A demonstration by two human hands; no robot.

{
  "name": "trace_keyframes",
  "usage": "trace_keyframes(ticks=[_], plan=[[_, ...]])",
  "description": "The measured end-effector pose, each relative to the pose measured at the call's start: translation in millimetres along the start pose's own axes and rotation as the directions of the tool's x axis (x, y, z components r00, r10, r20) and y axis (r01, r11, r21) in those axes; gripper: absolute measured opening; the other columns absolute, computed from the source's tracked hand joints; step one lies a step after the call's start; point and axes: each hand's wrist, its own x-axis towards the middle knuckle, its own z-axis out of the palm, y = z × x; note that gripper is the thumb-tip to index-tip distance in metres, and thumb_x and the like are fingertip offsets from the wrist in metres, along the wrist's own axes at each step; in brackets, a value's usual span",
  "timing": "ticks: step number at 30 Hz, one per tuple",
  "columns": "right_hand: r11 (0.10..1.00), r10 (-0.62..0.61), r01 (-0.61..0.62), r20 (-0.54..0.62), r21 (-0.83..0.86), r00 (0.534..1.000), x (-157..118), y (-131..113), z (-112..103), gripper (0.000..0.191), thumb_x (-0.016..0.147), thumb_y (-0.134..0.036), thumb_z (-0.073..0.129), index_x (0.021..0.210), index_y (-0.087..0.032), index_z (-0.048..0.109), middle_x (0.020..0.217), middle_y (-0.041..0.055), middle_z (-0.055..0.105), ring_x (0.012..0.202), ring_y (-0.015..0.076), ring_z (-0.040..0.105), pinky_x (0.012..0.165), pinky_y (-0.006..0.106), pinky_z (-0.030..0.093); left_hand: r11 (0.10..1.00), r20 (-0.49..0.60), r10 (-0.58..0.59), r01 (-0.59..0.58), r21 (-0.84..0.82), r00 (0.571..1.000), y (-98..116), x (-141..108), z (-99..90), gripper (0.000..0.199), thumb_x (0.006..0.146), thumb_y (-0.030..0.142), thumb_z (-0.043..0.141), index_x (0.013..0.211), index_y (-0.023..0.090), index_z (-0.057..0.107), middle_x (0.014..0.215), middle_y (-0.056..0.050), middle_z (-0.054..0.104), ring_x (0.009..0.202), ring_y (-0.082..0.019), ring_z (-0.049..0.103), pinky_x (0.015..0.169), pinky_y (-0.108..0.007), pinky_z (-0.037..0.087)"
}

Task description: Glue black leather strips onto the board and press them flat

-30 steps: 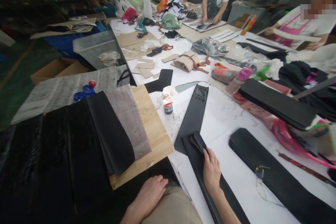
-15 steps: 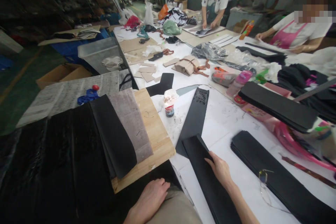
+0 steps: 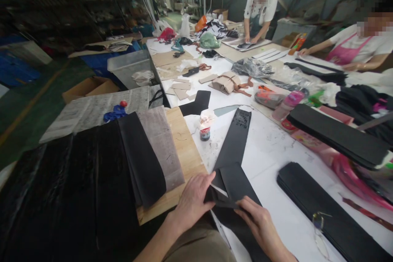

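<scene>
My left hand has its thumb and fingers closed on the left edge of a black strip at the table's near edge. On the right edge of that strip, my right hand is pinched. The strip is lifted and bent between both hands, with a thin pale edge showing. Under and behind it lie another black strip and a long dark piece with marks at its far end. Left of my hands, black panels overlap a wooden board.
A small jar with a crumpled cover stands beyond the board. Stacked black strips lie at right, with glasses on them. A pink basket is at far right. Two people work across the table.
My left hand has risen from my lap and taken hold of a strip. My right hand has moved slightly down, and the strip is now lifted and bent. The view has shifted a little left.
</scene>
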Motion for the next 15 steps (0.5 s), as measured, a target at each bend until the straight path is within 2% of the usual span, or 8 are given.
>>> trace_keyframes(ticks=[2, 4, 6, 8, 9, 12, 14, 15], plan=[[0.999, -0.035, 0.034, 0.04, 0.015, 0.999, -3, -8, 2, 0.027, 0.107, -0.034, 0.041, 0.091, -0.022, 0.061, 0.081, -0.001, 0.056, 0.069, 0.0118, 0.059, 0.063, 0.023, 0.04, 0.976, 0.11, -0.072, 0.093, -0.198, 0.991, 1, 6, -14.2, 0.043, 0.082, 0.026, 0.079, 0.123, 0.022, 0.067, 0.114, -0.006, 0.074, 0.109, -0.026, 0.068, 0.101, -0.041, 0.052], [0.996, -0.073, 0.07, 0.058, 0.048, 0.996, -6, -14, 7, 0.028, 0.107, -0.034, 0.041, 0.092, -0.022, 0.061, 0.081, -0.0011, 0.055, 0.069, 0.0116, 0.059, 0.062, 0.023, 0.038, 0.905, 0.258, -0.111, 0.205, -0.373, 0.96, 2, 7, -27.1, 0.043, 0.079, 0.027, 0.081, 0.12, 0.02, 0.07, 0.093, -0.001, 0.076, 0.09, -0.021, 0.072, 0.086, -0.033, 0.055], [0.992, -0.099, 0.093, 0.069, 0.088, 0.993, -9, -18, 12, 0.03, 0.107, -0.034, 0.04, 0.092, -0.021, 0.062, 0.081, -0.001, 0.055, 0.071, 0.0119, 0.059, 0.063, 0.024, 0.037, 0.875, 0.37, -0.076, 0.24, -0.421, 0.926, 3, 3, -36.5, 0.038, 0.08, 0.027, 0.079, 0.116, 0.019, 0.072, 0.089, 0.0, 0.075, 0.085, -0.019, 0.07, 0.082, -0.029, 0.054], [0.99, -0.08, 0.07, 0.079, 0.122, 0.994, -9, -19, 15, 0.029, 0.106, -0.036, 0.043, 0.091, -0.021, 0.063, 0.08, -0.001, 0.056, 0.072, 0.0126, 0.059, 0.064, 0.024, 0.037, 0.907, 0.38, -0.032, 0.187, -0.377, 0.924, 7, -4, -41.5, 0.018, 0.087, 0.03, 0.073, 0.1, 0.019, 0.076, 0.092, 0.0, 0.075, 0.089, -0.019, 0.069, 0.084, -0.028, 0.051], [0.99, -0.051, 0.039, 0.089, 0.139, 0.995, -9, -19, 16, 0.027, 0.105, -0.037, 0.047, 0.09, -0.021, 0.063, 0.08, -0.0011, 0.058, 0.073, 0.0132, 0.06, 0.064, 0.024, 0.038, 0.926, 0.365, -0.014, 0.15, -0.346, 0.931, 9, -8, -42.6, 0.014, 0.091, 0.032, 0.069, 0.093, 0.02, 0.076, 0.093, 0.0, 0.075, 0.089, -0.019, 0.068, 0.084, -0.027, 0.05], [0.981, 0.074, -0.1, 0.154, 0.168, 0.985, -6, -10, 14, 0.016, 0.095, -0.035, 0.063, 0.088, -0.022, 0.068, 0.084, -0.0005, 0.067, 0.08, 0.0164, 0.064, 0.069, 0.024, 0.043, 0.953, 0.319, 0.02, 0.079, -0.293, 0.948, 17, -22, -43.4, 0.02, 0.096, 0.036, 0.063, 0.09, 0.022, 0.076, 0.09, 0.0, 0.073, 0.084, -0.017, 0.066, 0.078, -0.026, 0.047], [0.977, 0.132, -0.165, 0.222, 0.137, 0.966, -4, 5, 10, 0.007, 0.089, -0.027, 0.065, 0.09, -0.023, 0.071, 0.089, 0.0004, 0.072, 0.086, 0.0187, 0.067, 0.074, 0.026, 0.045, 0.951, 0.308, 0.063, 0.036, -0.307, 0.949, 21, -30, -45.9, 0.023, 0.098, 0.037, 0.059, 0.092, 0.023, 0.076, 0.089, -0.002, 0.072, 0.083, -0.017, 0.067, 0.076, -0.026, 0.047], [0.977, 0.157, -0.187, 0.247, 0.103, 0.956, -4, 15, 9, 0.01, 0.086, -0.023, 0.064, 0.09, -0.023, 0.073, 0.091, 0.0009, 0.073, 0.088, 0.0196, 0.068, 0.076, 0.027, 0.046, 0.948, 0.289, 0.08, 0.017, -0.319, 0.954, 23, -34, -48.4, 0.025, 0.099, 0.038, 0.057, 0.094, 0.023, 0.076, 0.089, -0.002, 0.072, 0.082, -0.017, 0.067, 0.076, -0.026, 0.047]])
